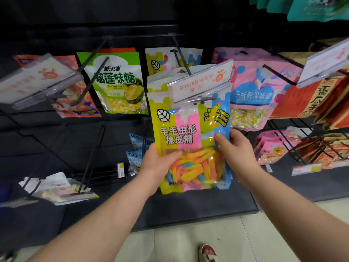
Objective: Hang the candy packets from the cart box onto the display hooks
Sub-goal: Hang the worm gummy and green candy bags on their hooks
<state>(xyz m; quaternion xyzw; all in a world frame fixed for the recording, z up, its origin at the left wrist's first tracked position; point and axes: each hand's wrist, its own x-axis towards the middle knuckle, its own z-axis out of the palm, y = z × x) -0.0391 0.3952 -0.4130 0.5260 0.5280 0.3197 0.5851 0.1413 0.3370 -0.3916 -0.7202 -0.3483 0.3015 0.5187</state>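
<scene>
Head view: gripping the gummy-worm packet (pixel 190 133) with hands apart, left hand (pixel 156 165) on its lower left edge with thumb over the clear window, right hand (pixel 234 148) pinching its right edge. Packet top up at the tip of the centre hook (pixel 181 53), just below that hook's tilted label holder (pixel 200 82). Left of the hook, a durian candy packet (pixel 115 82); right of it, a pink packet (pixel 258 87).

A black slatted panel (pixel 47 16) forms the display's back wall, dim toward its top edge. A black base shelf (pixel 188 210) runs along its foot, and a pale tiled floor (pixel 264 235), more brightly lit, meets the shelf's front edge.
</scene>
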